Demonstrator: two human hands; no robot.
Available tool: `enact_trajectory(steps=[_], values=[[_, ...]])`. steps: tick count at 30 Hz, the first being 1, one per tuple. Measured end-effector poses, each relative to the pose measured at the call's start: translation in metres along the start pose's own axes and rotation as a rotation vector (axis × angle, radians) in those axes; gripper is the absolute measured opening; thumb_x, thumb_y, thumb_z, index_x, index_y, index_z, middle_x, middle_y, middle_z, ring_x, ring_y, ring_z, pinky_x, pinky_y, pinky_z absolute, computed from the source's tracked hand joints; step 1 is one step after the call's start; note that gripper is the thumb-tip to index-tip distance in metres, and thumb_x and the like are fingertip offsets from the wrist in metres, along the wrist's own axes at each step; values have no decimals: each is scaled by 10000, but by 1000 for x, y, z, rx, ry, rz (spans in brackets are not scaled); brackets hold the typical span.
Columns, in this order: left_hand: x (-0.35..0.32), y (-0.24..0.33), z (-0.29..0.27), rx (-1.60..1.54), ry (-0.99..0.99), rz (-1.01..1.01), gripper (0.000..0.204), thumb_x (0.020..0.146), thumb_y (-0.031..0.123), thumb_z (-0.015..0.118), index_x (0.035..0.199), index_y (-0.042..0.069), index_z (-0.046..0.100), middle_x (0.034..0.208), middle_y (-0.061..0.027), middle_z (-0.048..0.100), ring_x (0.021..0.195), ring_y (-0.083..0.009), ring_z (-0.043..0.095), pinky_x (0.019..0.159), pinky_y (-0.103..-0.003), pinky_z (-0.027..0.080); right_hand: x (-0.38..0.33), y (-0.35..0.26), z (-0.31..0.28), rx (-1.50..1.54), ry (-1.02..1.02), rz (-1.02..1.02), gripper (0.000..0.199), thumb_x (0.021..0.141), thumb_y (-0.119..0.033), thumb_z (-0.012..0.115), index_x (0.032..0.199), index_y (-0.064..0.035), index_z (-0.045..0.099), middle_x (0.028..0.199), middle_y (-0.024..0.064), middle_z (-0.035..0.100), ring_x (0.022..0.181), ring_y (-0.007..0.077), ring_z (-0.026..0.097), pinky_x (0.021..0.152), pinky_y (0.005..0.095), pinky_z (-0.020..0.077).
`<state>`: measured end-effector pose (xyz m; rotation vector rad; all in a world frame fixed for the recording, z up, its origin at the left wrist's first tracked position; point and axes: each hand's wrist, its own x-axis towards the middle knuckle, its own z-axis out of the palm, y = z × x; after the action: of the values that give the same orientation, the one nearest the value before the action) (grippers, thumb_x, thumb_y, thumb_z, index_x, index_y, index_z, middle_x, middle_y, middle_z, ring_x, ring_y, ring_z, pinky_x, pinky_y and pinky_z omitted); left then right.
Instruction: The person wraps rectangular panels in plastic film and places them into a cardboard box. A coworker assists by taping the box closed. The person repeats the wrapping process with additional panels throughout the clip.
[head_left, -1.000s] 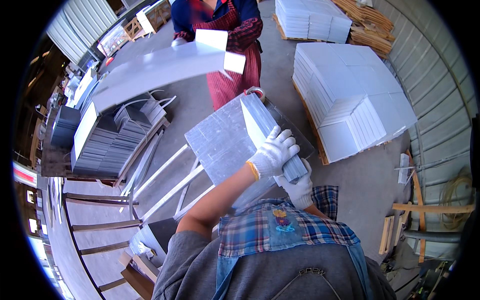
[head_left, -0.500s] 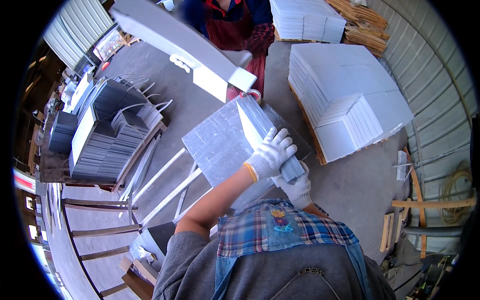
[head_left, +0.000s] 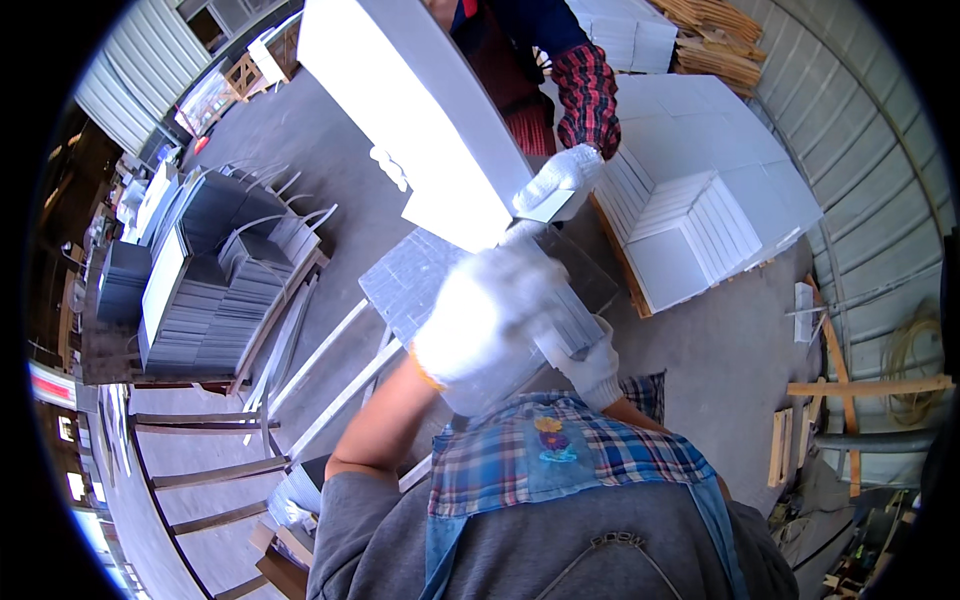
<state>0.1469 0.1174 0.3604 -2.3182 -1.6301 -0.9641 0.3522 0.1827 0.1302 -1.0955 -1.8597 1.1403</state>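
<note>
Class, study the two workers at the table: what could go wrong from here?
The white panel's lower corner looks close to the left hand, so it might knock it. The right hand holds the stack's near end; if that grip slipped, loose pieces might slide off the table.

A table (head_left: 400, 290) is set in the middle, with strips (head_left: 573, 318) held over its right part; sheets (head_left: 200, 322) are stacked on a pallet (head_left: 277, 322) to its left, boards (head_left: 725, 130) are stacked to its right, and planks (head_left: 728, 72) are piled behind the boards
</note>
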Motion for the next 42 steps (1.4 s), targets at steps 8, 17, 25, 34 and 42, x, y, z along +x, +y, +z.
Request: enact_trajectory(steps=[8,17,25,34,42], values=[[68,-54,-95,401,792,-28,552,801,245,861,1258,12,657,1220,-171,673,1175,-323,615,1021,-422,481,-1,-28,-14,-44,-17,74,830,738,-312,879,1383,-22,444,1156,208,694,1030,289,719,886,363,568],[129,-92,-121,193,836,-96,826,847,552,753,1465,75,484,1422,-177,556,1350,-312,518,1117,-475,430,2,-16,-11,-97,46,19,854,723,-387,876,1372,-37,446,1104,211,705,986,315,728,839,391,576],[152,-58,-116,108,598,-13,817,925,374,730,1521,-49,365,1526,-205,445,1427,-309,407,1185,-418,303,7,5,-8,-49,6,-156,508,795,-372,804,1162,-72,621,979,108,721,816,287,714,742,395,561],[160,-61,-102,179,340,147,743,920,425,693,1449,-49,475,1433,-241,526,1353,-352,493,1143,-431,356,3,47,1,-293,-2,-367,335,832,-329,755,1046,-84,674,985,84,709,873,279,688,776,398,541],[170,-44,-111,-91,200,45,451,818,312,803,1096,1,631,1010,-113,622,912,-222,597,813,-353,502,-10,63,0,-386,-56,-450,337,849,-342,739,1054,-84,672,1026,85,701,930,281,671,813,403,531]])
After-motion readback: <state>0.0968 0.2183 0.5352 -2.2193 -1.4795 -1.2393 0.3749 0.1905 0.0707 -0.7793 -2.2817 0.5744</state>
